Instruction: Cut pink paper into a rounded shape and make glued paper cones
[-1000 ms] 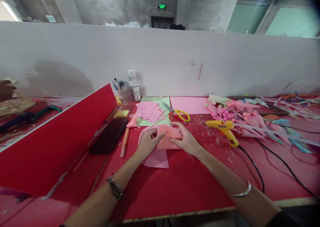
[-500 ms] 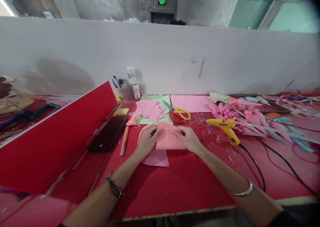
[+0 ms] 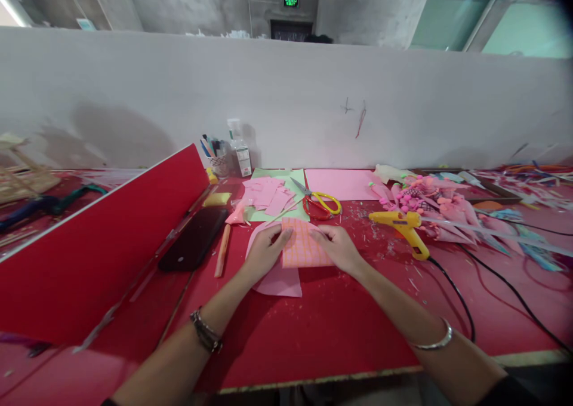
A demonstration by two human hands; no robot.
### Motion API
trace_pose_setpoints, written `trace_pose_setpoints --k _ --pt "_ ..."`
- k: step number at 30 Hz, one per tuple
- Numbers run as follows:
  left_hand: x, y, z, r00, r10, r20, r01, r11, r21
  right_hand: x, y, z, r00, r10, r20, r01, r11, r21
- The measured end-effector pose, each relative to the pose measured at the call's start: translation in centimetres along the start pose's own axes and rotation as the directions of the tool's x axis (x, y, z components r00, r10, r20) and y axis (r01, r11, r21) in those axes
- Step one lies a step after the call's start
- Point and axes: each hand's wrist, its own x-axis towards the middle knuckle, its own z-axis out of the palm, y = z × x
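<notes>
A pink checked paper piece (image 3: 304, 248) lies on a plain pink sheet (image 3: 278, 280) on the red table (image 3: 322, 328). My left hand (image 3: 265, 252) pinches the checked piece's left edge, fingers curled. My right hand (image 3: 339, 248) grips its right edge with fingers closed over it. Both hands rest low on the table, close together.
Yellow-handled scissors (image 3: 319, 201) and a stack of pink cut squares (image 3: 267, 193) lie just behind the hands. A yellow glue gun (image 3: 405, 227) with a black cord sits right, beside pink paper cones (image 3: 430, 206). A black phone (image 3: 193, 239) and red divider (image 3: 96, 245) stand left.
The checked piece was partly lifted and folded a second ago; now it lies flatter between my hands, which have shifted slightly toward its edges.
</notes>
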Motion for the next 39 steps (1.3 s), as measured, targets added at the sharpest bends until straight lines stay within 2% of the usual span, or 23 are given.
trace_pose_setpoints --k 5,12,16,24,32,35,39 --pt "-0.1 0.4 -0.1 0.996 -0.036 0.086 0.041 0.998 -0.057 -0.1 -0.2 -0.1 0.999 -0.022 -0.030 0.022 0.999 -0.030" --pt "0.0 0.2 0.0 0.999 -0.035 0.023 0.036 0.999 -0.032 -0.1 -0.4 -0.2 0.999 -0.045 -0.026 0.044 0.998 -0.053" --pt "0.1 0.1 0.0 0.999 -0.024 0.037 0.025 0.999 -0.030 -0.2 -0.4 -0.1 0.998 -0.051 -0.040 0.048 0.996 -0.071" --pt "-0.2 0.7 0.1 0.990 -0.016 0.138 0.024 0.998 -0.061 -0.3 -0.6 -0.2 0.992 -0.062 -0.110 0.051 0.993 -0.105" --pt "-0.2 0.0 0.4 0.979 -0.090 0.185 0.099 0.994 -0.040 -0.3 -0.8 -0.2 0.974 -0.055 -0.220 0.037 0.996 -0.083" --pt "0.0 -0.3 0.3 0.982 -0.094 0.162 0.101 0.994 -0.038 -0.2 -0.7 -0.3 0.958 -0.035 -0.283 0.017 0.998 -0.067" --pt "0.3 -0.3 0.0 0.995 -0.097 0.010 0.097 0.995 -0.037 0.0 -0.3 -0.3 0.956 0.003 -0.294 -0.006 1.000 -0.010"
